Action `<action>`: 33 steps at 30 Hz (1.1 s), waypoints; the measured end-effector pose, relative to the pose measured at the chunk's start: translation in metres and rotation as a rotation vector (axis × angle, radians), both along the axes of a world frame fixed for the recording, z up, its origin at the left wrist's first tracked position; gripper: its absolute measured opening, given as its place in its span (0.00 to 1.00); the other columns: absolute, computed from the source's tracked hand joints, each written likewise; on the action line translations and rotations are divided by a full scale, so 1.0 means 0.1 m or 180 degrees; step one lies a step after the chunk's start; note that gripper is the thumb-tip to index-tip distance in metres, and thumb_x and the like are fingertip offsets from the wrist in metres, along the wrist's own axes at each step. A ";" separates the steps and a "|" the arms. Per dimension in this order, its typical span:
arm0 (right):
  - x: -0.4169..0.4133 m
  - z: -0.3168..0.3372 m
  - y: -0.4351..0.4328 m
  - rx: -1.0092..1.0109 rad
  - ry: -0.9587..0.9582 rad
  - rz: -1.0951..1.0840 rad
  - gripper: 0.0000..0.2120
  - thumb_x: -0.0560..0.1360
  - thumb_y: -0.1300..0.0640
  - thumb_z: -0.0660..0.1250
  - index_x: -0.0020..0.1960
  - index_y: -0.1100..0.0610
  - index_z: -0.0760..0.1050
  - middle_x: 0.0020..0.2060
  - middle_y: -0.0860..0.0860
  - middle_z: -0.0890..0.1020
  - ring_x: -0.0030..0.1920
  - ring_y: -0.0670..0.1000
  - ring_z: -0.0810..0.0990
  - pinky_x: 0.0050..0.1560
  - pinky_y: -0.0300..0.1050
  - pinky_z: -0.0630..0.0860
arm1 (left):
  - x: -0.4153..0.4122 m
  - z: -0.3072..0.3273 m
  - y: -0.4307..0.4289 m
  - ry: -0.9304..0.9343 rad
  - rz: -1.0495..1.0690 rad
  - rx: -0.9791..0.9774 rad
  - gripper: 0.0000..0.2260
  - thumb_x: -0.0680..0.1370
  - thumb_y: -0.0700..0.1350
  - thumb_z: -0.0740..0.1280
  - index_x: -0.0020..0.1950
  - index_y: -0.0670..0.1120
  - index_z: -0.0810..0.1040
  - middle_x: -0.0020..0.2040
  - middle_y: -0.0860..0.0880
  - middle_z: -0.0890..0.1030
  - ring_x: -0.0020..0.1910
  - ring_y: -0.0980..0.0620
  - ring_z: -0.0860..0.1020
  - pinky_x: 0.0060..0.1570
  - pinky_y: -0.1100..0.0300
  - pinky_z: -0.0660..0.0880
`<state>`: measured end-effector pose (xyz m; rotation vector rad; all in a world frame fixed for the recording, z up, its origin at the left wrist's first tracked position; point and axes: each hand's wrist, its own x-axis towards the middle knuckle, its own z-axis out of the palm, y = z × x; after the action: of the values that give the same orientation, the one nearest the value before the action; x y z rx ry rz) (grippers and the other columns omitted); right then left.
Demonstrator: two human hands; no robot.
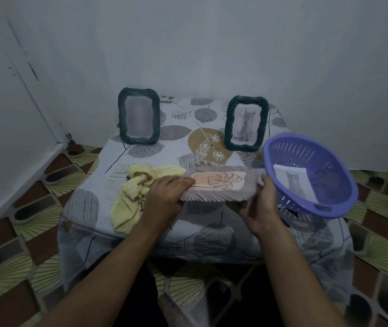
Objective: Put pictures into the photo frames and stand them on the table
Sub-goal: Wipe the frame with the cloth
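A small table (183,131) covered in a leaf-patterned cloth stands against a pale wall, seen from above by the person working at it. Directions are given as on a clock face laid on the tabletop, with 6 o'clock nearest the person.

At 8 o'clock a crumpled yellow cloth (131,192) lies on the table, hanging partly over the front edge. At 11 o'clock a dark green woven photo frame (139,116) stands upright. The picture in it is too blurred to make out.

At 6 o'clock, low over the front of the table, the person holds a pale grey ribbed frame (221,185) nearly flat and face up. It shows a peach picture with a line-drawn leaf. The left hand (164,199) grasps the frame's left end, fingers curled over the top. The right hand (261,208) grasps its right end, thumb against the edge and fingers underneath.

At 1 o'clock a second dark green woven frame (246,123) stands upright, holding a picture of a grey cat.

At 4 o'clock a purple slotted plastic basket (325,171) sits tilted at the table's right edge. A loose cat picture (294,182) lies inside it.

Patterned brown and yellow floor tiles (23,232) surround the table.
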<state>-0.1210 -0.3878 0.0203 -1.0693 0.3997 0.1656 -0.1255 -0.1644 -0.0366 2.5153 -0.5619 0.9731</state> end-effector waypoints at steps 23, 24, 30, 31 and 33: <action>0.09 -0.08 0.28 -0.0789 -0.0892 0.0317 0.13 0.85 0.53 0.56 0.58 0.58 0.77 0.46 0.53 0.86 0.45 0.51 0.86 0.40 0.43 0.82 | -0.26 0.26 -0.47 0.2833 -0.0759 -0.4476 0.11 0.78 0.38 0.69 0.60 0.40 0.79 0.50 0.44 0.86 0.48 0.46 0.85 0.40 0.54 0.82; 0.08 -0.12 0.30 -0.0778 -0.0860 0.0304 0.13 0.85 0.55 0.56 0.60 0.60 0.76 0.47 0.54 0.86 0.45 0.52 0.86 0.41 0.44 0.82 | -0.26 0.23 -0.46 0.2792 -0.0661 -0.4448 0.11 0.78 0.38 0.69 0.60 0.39 0.79 0.50 0.44 0.86 0.48 0.45 0.85 0.41 0.53 0.82; 0.04 -0.24 0.36 -0.0456 -0.0731 0.0341 0.13 0.83 0.57 0.60 0.62 0.64 0.74 0.50 0.60 0.84 0.45 0.54 0.86 0.41 0.46 0.83 | -0.23 0.15 -0.37 0.2514 -0.0213 -0.3936 0.12 0.75 0.40 0.74 0.58 0.45 0.79 0.50 0.45 0.85 0.47 0.47 0.85 0.41 0.52 0.82; 0.04 -0.25 0.37 -0.0453 -0.0737 0.0333 0.11 0.83 0.58 0.60 0.61 0.63 0.74 0.49 0.60 0.85 0.44 0.53 0.86 0.41 0.45 0.83 | -0.22 0.14 -0.36 0.2462 -0.0164 -0.3763 0.15 0.74 0.41 0.75 0.59 0.46 0.78 0.53 0.46 0.85 0.47 0.51 0.84 0.42 0.55 0.82; 0.04 -0.28 0.39 -0.0487 -0.0768 0.0292 0.08 0.83 0.59 0.60 0.58 0.60 0.76 0.48 0.59 0.85 0.43 0.52 0.86 0.40 0.45 0.83 | -0.22 0.13 -0.35 0.2311 0.0071 -0.3303 0.25 0.72 0.45 0.77 0.65 0.46 0.72 0.60 0.49 0.79 0.51 0.58 0.81 0.50 0.60 0.78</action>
<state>-0.1167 -0.3486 -0.0075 -1.2436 0.1474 0.0866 -0.1474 -0.1990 -0.0234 1.6986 0.1844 0.1692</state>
